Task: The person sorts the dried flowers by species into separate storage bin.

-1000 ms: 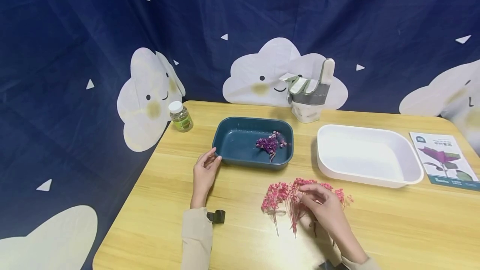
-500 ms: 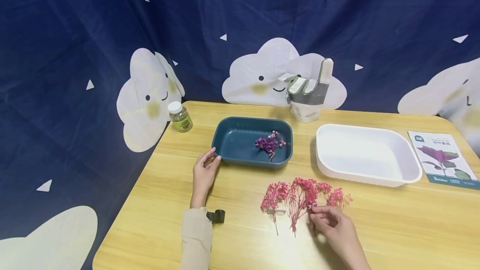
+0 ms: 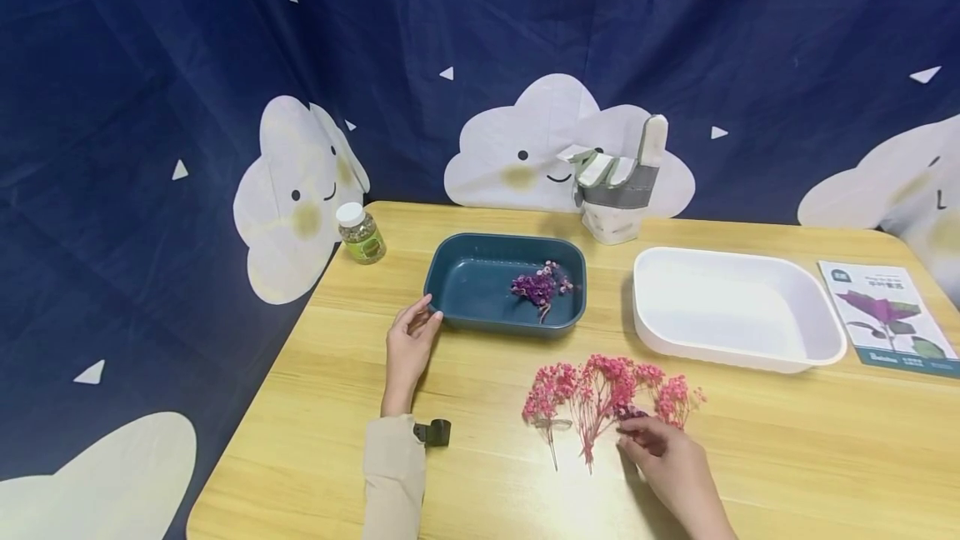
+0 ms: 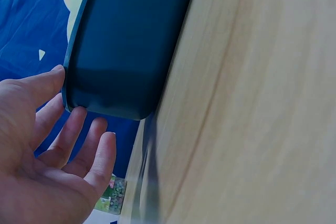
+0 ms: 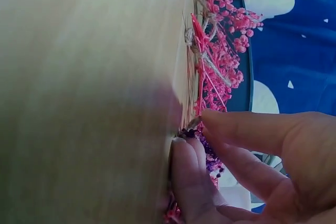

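Note:
My right hand (image 3: 671, 461) pinches a small purple dried-flower sprig (image 3: 628, 412) by its stem, low over the table. In the right wrist view, the sprig (image 5: 211, 162) shows between thumb and fingers, partly hidden. Beside it lie bunches of pink dried flowers (image 3: 555, 386), some bound with twine. My left hand (image 3: 408, 348) holds the near left corner of a dark teal tray (image 3: 480, 325). Seen from the left wrist, thumb and fingers meet the tray (image 4: 126, 51) on either side of that corner. Another purple flower bunch (image 3: 536, 288) lies in the tray's right half.
A white tray (image 3: 738, 361) stands to the right, with a printed plant leaflet (image 3: 888, 315) beyond it. A lidded jar (image 3: 362, 233) is at the back left. A grey-and-white glove (image 3: 618, 186) stands upright by the cloud-patterned curtain (image 3: 420, 32).
My right hand has moved from above the pink flowers down and rightward, and now pinches the purple sprig. The left hand stays at the tray corner.

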Action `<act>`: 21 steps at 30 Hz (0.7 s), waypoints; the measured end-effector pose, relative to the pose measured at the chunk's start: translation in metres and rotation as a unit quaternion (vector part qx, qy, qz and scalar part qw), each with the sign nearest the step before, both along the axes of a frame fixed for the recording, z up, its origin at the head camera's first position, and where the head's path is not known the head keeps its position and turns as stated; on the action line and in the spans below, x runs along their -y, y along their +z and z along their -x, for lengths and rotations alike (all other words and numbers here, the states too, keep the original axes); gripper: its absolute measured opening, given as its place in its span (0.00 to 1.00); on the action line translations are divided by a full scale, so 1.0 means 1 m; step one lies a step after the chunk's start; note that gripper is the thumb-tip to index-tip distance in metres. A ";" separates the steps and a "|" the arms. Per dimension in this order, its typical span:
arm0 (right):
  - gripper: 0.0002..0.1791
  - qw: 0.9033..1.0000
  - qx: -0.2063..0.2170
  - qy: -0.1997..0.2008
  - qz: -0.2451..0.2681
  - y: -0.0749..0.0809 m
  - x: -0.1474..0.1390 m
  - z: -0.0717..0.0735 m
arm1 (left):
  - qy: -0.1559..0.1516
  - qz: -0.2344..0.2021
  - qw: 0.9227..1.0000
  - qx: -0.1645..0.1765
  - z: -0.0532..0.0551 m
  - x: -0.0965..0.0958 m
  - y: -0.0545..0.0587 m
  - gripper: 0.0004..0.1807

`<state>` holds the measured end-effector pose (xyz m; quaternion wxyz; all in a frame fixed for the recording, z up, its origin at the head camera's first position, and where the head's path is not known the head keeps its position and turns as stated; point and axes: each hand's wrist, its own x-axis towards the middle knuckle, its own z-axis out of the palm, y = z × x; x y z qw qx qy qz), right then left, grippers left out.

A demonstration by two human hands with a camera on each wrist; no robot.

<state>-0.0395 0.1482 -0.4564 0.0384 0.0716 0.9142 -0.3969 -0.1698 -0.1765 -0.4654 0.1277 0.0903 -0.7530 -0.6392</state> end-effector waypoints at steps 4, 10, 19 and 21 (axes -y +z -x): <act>0.10 1.000 0.027 0.006 -0.005 0.001 0.000 0.002 | 0.003 0.007 1.000 -0.004 0.003 0.002 -0.006 0.22; 0.12 0.998 0.059 0.004 -0.003 0.002 0.000 0.003 | 0.005 0.008 1.000 -0.007 0.002 0.000 -0.006 0.21; 0.17 0.996 0.070 -0.031 0.042 0.002 -0.002 -0.003 | 0.010 0.011 1.000 -0.007 0.002 0.001 -0.006 0.21; 0.19 0.994 0.081 -0.040 0.061 0.003 -0.003 -0.004 | 0.010 0.007 1.000 -0.009 0.002 0.001 -0.006 0.21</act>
